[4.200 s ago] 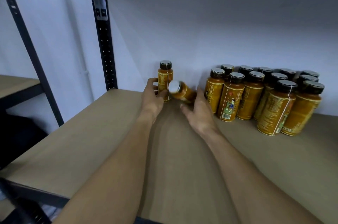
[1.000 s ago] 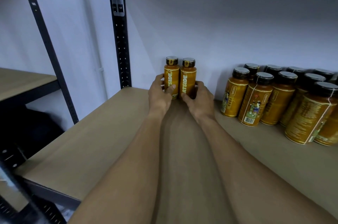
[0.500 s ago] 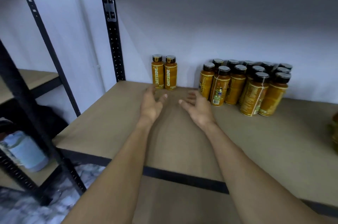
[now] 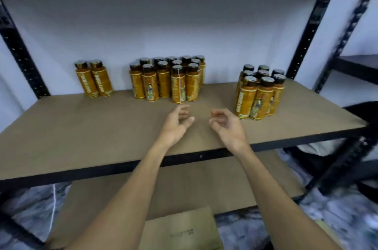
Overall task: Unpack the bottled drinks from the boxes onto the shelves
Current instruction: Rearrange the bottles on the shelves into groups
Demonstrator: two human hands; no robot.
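**Hands drawn back from the bottle pair**

Head view: both hands have pulled away from the back of the shelf since a second ago, when they steadied two bottles against the wall. Now the left hand [image 4: 176, 125] and the right hand [image 4: 227, 127] hover over the front half of the shelf [image 4: 81, 127]. They are near each other but apart, palms turned inward, fingers loosely curled and holding nothing.

That pair of bottles [image 4: 94, 79] stands upright at the back left, the two side by side and touching, well apart from the left hand. A middle cluster of bottles [image 4: 167, 82] stands in rows against the wall, and its front bottle is just beyond the left hand's fingertips. A right cluster of bottles [image 4: 259, 94] stands nearer the shelf's front edge, just beside the right hand on its outer side. All the bottles are amber with dark caps.

Below, a lower shelf [image 4: 184, 184] shows between the forearms. A cardboard box [image 4: 180, 229] lies at the bottom edge of the view.
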